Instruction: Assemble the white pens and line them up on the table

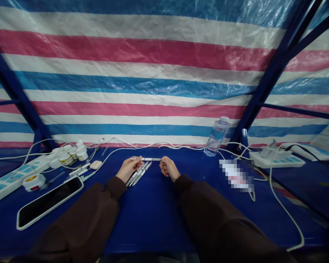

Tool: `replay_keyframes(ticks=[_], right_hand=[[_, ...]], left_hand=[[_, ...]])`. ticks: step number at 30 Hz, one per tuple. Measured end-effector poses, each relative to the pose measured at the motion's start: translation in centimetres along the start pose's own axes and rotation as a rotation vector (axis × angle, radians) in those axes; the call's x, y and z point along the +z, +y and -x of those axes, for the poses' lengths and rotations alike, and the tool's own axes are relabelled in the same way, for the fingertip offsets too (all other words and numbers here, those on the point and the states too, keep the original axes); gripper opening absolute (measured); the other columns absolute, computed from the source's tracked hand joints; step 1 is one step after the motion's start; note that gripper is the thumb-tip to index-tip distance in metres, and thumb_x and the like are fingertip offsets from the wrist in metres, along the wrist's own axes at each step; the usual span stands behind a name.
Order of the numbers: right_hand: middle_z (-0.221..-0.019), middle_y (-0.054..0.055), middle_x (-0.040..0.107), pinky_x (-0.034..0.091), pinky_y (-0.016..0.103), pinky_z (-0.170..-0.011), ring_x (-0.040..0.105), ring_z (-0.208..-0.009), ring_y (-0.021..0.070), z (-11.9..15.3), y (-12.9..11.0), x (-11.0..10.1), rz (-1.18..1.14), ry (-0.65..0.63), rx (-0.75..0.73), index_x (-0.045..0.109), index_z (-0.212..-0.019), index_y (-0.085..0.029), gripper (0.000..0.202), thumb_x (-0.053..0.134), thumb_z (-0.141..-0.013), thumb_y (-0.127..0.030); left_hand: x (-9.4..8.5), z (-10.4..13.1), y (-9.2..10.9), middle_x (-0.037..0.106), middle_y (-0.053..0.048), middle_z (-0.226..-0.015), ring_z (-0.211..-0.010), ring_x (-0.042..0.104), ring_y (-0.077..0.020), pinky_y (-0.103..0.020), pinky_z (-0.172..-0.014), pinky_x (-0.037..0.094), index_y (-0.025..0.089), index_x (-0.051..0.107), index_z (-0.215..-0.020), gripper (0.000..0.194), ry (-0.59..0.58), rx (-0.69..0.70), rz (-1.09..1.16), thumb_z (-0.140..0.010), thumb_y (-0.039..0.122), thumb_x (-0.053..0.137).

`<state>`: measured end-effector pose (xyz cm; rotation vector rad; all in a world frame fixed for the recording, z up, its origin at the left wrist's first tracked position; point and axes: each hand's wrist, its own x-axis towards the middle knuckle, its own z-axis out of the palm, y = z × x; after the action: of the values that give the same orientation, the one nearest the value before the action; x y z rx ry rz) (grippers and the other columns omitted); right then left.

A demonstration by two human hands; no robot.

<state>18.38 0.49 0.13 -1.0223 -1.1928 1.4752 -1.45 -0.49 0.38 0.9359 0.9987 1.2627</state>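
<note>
Between my left hand (130, 168) and my right hand (168, 168), one pen (152, 159), held crosswise.
The left pinches one end and the right closes on the other, so neither is free; the pen's bare middle shows in the gap between them. I judge this pen to be midway through its handling, not yet set down. The other pens (140, 174) lie in a loose, slanted bunch on the table (150, 219), just beside my left hand, on its right and nearer me; whether they are done or waiting, I cannot tell. Farther left of my grip lies the phone (50, 202); well to the right is the bottle (217, 137).
</note>
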Motion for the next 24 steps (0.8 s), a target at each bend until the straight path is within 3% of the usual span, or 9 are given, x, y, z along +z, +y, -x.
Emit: replay_keyframes(ticks=[8,14,19,24], right_hand=[[-0.036,-0.010,0.029,0.010,0.016,-0.031,0.021,-0.029,0.0024,-0.06,-0.05,-0.01,0.047,-0.102,0.064,0.033,-0.055,-0.020,0.038,0.051,-0.071,-0.050],[-0.035,-0.008,0.031,0.011,0.016,-0.032,0.024,-0.030,0.0029,-0.08,-0.01,-0.09,0.077,-0.129,0.055,0.037,-0.053,-0.019,0.046,0.049,-0.073,-0.058],[-0.036,-0.006,0.036,0.014,0.016,-0.030,0.028,-0.030,0.0042,-0.33,0.33,-0.27,0.103,-0.084,0.045,0.042,-0.054,-0.018,0.051,0.042,-0.073,-0.065],[-0.037,-0.006,0.038,0.016,0.016,-0.029,0.031,-0.029,0.0043,-0.30,0.41,-0.23,0.136,-0.065,0.034,0.044,-0.053,-0.017,0.051,0.041,-0.074,-0.064]], left_hand=[[0.08,-0.15,0.05,0.062,-0.003,-0.062,-0.055,0.054,-0.0077,-0.019,-0.053,0.039,0.011,0.059,-0.069,0.031,0.073,0.010,0.010,-0.059,0.034,0.077],[0.34,-0.06,0.18,0.064,-0.004,-0.069,-0.062,0.059,-0.0099,-0.018,-0.054,0.042,0.011,0.058,-0.072,0.033,0.158,0.091,0.053,-0.061,0.038,0.074],[0.61,0.32,0.52,0.067,-0.010,-0.078,-0.060,0.062,-0.0128,-0.021,-0.051,0.044,0.012,0.052,-0.075,0.036,0.147,0.216,0.069,-0.069,0.045,0.065],[1.00,0.62,0.75,0.059,0.004,-0.054,-0.038,0.049,-0.0085,-0.019,-0.040,0.038,0.018,0.043,-0.087,0.035,0.223,0.415,-0.010,-0.074,0.044,0.061]])
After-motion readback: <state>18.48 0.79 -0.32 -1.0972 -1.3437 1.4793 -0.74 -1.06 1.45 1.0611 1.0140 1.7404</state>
